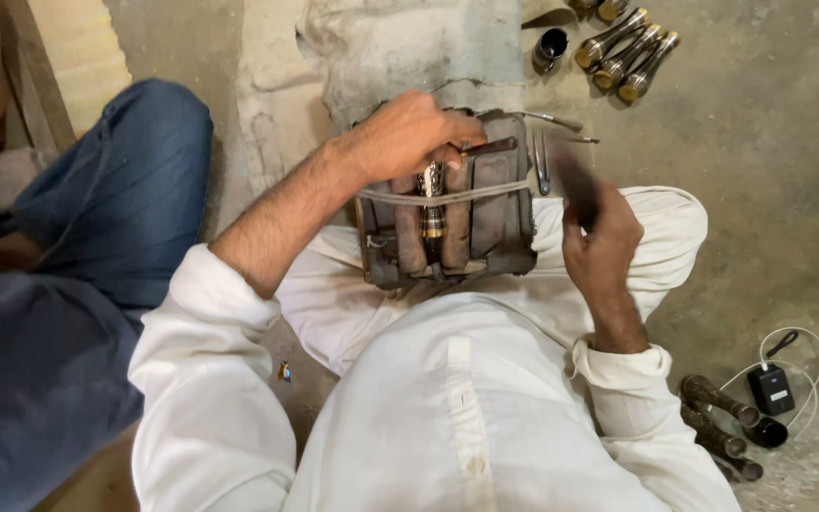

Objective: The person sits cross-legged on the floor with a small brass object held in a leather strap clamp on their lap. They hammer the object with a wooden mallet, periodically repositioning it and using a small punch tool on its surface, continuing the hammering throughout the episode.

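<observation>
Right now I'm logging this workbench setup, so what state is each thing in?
Left hand: closed on a thin tool, resting on the wooden block.
Right hand: gripping a dark tool, blurred.
Wooden block: lying on the lap, bound by a band.
Metal piece: clamped upright in the block's groove.
Polished metal pieces: lying side by side on the floor.
Dark pieces: lying on the floor, apart.
Charger: on the floor, cable attached.

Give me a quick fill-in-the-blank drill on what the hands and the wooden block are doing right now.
1. The left hand rests on top of the wooden clamp block, which sits on the person's ____.
2. A ____ band stretches across the block.
3. The right hand holds a dark, blurred ____.
4. The row of finished metal handles lies on the ____ floor.

Missing words: lap; rubber; tool; concrete
</observation>
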`<state>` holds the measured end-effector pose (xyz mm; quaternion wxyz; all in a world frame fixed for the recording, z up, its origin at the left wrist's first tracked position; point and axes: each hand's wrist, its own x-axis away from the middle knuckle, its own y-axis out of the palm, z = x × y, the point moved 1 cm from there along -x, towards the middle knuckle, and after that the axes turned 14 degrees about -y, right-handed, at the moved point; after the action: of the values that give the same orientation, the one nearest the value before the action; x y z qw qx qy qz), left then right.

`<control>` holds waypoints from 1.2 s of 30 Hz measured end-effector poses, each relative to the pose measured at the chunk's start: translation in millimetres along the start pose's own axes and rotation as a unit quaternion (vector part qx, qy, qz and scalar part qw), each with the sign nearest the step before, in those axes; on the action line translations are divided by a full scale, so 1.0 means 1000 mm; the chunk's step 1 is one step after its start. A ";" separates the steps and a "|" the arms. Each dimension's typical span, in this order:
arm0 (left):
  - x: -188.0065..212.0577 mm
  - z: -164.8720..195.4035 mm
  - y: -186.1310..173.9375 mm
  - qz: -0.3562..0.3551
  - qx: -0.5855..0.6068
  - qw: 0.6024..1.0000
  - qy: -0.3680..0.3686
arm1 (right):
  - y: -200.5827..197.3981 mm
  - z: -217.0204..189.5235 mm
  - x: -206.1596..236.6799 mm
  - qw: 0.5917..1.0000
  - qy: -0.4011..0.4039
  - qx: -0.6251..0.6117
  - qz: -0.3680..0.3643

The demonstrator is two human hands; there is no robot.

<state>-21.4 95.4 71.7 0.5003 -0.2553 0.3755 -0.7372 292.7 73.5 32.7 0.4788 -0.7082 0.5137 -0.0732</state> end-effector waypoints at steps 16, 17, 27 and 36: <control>0.006 -0.008 -0.003 0.059 0.102 0.993 -0.023 | 0.034 0.018 0.009 0.954 0.136 -0.234 -0.130; 0.009 -0.010 -0.002 0.061 0.114 0.991 -0.046 | 0.033 0.018 0.008 0.952 0.138 -0.241 -0.131; 0.055 0.002 0.074 0.417 0.365 0.801 -0.228 | 0.028 0.025 -0.022 0.937 0.110 -0.273 -0.188; 0.050 0.010 0.106 0.521 0.322 0.757 -0.228 | -0.005 -0.007 -0.135 0.953 -0.175 -0.017 -0.248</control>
<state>25.2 22.6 -7.7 0.9303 -0.0047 0.0663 -0.3607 229.8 176.6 93.0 0.5157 -0.8231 0.2313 -0.0558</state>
